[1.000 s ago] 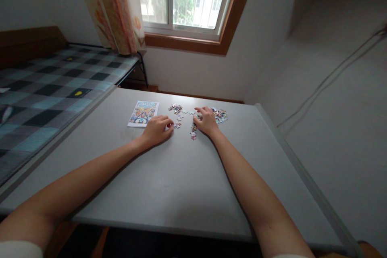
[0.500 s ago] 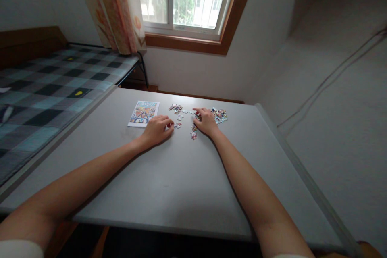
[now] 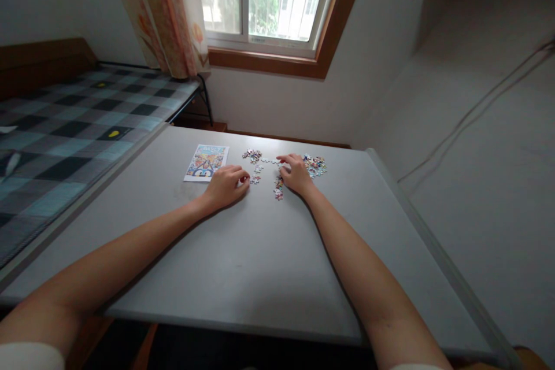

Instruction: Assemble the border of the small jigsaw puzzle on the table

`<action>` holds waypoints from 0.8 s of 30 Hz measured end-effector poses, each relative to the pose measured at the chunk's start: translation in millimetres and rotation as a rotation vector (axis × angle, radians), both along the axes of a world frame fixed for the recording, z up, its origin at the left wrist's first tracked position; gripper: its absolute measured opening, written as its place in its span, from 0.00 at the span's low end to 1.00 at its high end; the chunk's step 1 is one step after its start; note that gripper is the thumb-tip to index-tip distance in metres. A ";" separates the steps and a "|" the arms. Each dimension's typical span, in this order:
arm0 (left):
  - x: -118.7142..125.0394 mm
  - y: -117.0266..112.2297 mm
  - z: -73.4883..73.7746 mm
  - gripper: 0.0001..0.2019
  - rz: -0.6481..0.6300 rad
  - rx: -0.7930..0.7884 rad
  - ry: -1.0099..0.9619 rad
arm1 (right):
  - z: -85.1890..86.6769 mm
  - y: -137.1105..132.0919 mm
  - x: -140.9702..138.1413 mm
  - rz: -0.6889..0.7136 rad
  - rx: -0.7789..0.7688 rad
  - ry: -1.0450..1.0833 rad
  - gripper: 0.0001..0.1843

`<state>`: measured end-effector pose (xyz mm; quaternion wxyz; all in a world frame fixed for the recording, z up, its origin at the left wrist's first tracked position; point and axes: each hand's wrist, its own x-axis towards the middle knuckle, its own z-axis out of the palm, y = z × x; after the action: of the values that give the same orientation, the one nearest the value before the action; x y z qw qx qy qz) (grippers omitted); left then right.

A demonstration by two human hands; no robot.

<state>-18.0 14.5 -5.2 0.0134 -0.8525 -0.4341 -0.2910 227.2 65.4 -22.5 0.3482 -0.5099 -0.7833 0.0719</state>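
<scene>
Jigsaw-piece column (image 3: 278, 193) could be disarranged if brushed by right hand (image 3: 297, 173), fingers apart; left hand (image 3: 224, 186), fingers curled (grip cannot be told).

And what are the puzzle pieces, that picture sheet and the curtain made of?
Puzzle pieces: probably printed cardboard, since they look thin and colourful; too small to judge the finish.
Picture sheet: likely smooth printed paper, lying thin and flat.
Curtain: matt-looking, flower-patterned fabric, by its loose folds; fibre unclear.
</scene>
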 end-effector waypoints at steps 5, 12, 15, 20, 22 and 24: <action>0.3 -0.3 0.5 0.08 0.006 -0.002 0.004 | 4.5 -3.9 -2.2 0.095 -0.013 0.007 0.21; 0.6 -0.7 1.7 0.08 0.007 -0.007 0.008 | 7.5 -8.5 -7.0 0.094 -0.093 0.124 0.23; 0.6 -0.8 1.8 0.08 0.011 -0.001 0.009 | 8.4 -8.9 -7.0 0.088 -0.104 0.140 0.22; 0.3 -0.8 1.6 0.08 0.004 0.000 0.001 | 7.3 -6.7 -6.0 0.034 -0.058 0.126 0.23; -0.1 -0.6 1.2 0.08 -0.003 0.001 -0.003 | 6.8 -6.0 -6.0 0.011 -0.012 0.106 0.26; -0.5 -0.2 0.7 0.08 -0.008 0.001 -0.005 | 6.6 -6.0 -6.5 0.010 -0.005 0.063 0.29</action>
<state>-18.6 14.3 -4.5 0.0114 -0.8534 -0.4307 -0.2934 220.8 59.3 -15.9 0.3710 -0.5043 -0.7744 0.0916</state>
